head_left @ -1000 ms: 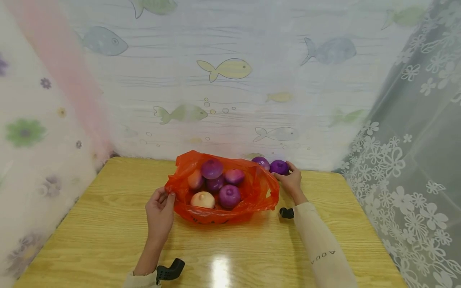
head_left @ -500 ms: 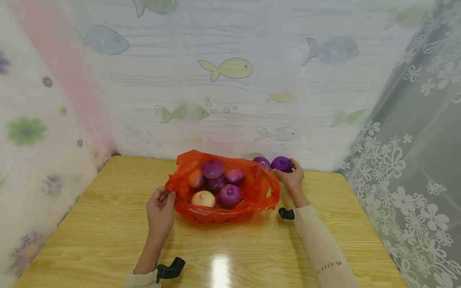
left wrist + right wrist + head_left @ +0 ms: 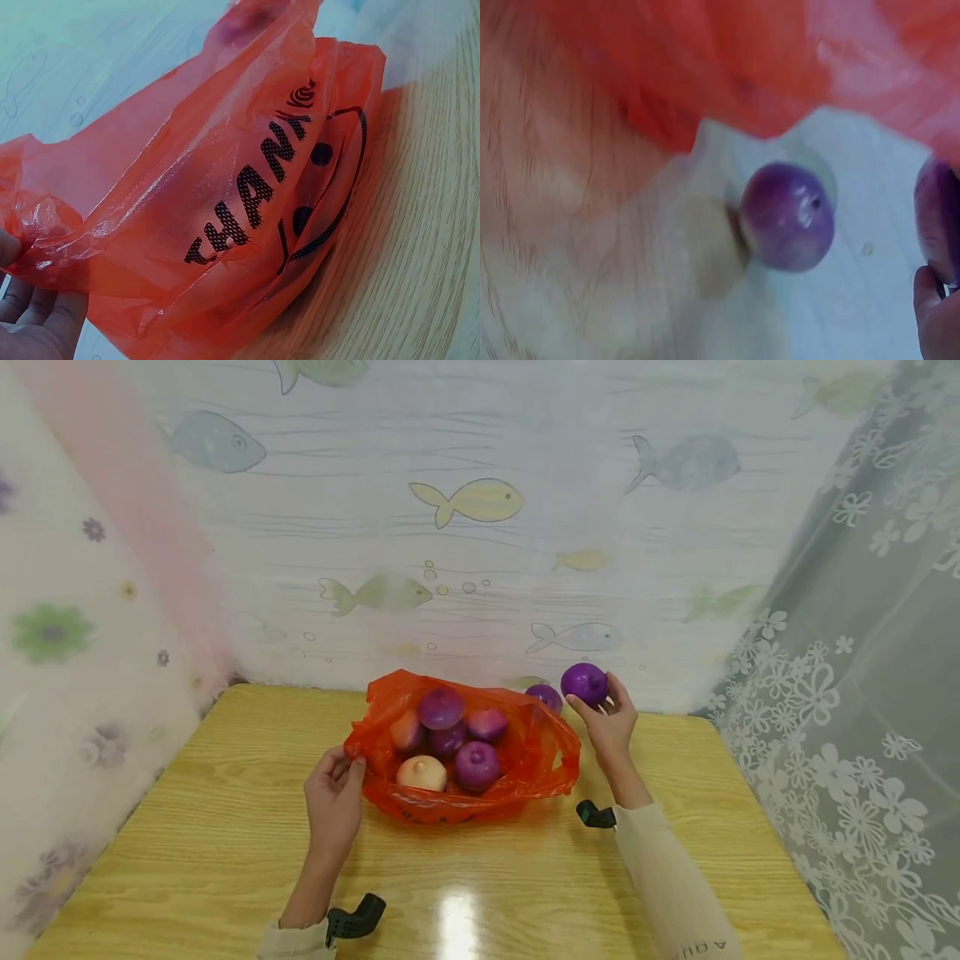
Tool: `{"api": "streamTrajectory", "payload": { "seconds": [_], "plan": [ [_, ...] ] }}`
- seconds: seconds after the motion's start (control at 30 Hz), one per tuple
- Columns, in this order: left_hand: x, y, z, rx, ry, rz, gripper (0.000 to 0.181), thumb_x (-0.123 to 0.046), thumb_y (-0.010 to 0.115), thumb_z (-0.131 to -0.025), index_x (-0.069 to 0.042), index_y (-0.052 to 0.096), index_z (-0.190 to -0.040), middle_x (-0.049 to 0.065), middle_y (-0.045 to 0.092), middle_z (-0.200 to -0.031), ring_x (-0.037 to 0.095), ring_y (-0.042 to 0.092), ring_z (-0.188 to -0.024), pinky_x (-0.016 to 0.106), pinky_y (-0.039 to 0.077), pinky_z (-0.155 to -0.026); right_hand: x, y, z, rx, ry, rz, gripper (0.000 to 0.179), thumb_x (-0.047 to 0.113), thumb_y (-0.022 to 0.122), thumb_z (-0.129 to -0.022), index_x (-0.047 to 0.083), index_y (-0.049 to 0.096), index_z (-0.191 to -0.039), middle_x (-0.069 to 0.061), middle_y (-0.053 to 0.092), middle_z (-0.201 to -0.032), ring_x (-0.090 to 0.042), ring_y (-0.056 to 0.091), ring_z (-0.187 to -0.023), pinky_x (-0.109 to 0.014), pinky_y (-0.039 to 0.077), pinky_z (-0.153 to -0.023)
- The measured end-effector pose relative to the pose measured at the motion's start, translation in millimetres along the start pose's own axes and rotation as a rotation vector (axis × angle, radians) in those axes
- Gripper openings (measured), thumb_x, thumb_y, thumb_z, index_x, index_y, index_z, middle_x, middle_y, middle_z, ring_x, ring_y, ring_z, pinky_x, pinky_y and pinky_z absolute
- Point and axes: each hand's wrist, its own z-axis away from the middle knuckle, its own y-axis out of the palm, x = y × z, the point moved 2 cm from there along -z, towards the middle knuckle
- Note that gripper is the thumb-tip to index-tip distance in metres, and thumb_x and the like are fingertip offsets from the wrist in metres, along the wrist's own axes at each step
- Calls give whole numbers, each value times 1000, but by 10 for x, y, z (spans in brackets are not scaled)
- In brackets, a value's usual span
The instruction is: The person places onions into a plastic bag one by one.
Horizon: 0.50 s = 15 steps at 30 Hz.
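Observation:
A red plastic bag (image 3: 450, 810) lies with its mouth spread wide, several purple onions (image 3: 477, 766) and a pale, cream-coloured one (image 3: 422, 773) inside. My left hand (image 3: 335, 802) pinches the bag's left edge between thumb and fingers; in the left wrist view the bag's side shows black "THANK" lettering (image 3: 251, 191). My right hand (image 3: 611, 727) grips a purple onion (image 3: 584, 684), raised beyond the bag's right end. In the right wrist view this held onion (image 3: 936, 217) is cut off by the frame edge. Another purple onion (image 3: 544, 697) sits behind the bag, near the wall.
The wooden table (image 3: 187, 810) ends at the back against a wall covering (image 3: 480, 552) printed with fish. At the right hangs a grey curtain (image 3: 862, 693) with white flowers. Black camera mounts (image 3: 356, 917) stick out from both wrists.
My right hand has lifted the purple onion from the table's back edge, up and slightly right. The other onion stays behind the bag, and my left hand keeps its place on the bag's edge.

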Motion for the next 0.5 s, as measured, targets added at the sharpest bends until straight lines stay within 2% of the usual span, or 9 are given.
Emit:
{"api": "streamTrajectory", "payload": {
  "seconds": [0.1,0.27,0.5],
  "plan": [
    [-4,1,-1,-1,3,-11,19,2,55,-102,11,61,-117,-9,69,-100,4,68,-92,14,55,-85,141,33,59,5,-22,-39,77,5,81,-85,1,42,-152,-16,49,-152,-32,55,-128,-44,44,-112],
    [-6,-3,1,2,6,-10,19,2,55,-102,11,60,-117,-8,69,-101,4,68,-93,14,55,-85,198,59,104,29,-80,-53,75,7,81,-86,8,45,-152,-10,51,-152,-24,56,-123,-41,45,-112],
    [-6,-1,5,3,4,-6,18,2,54,-102,11,60,-116,-7,69,-101,4,68,-93,14,55,-85,403,62,268,75,-105,-22,74,11,81,-87,12,47,-152,-6,52,-150,-27,56,-125,-41,46,-110]
  ]
}}
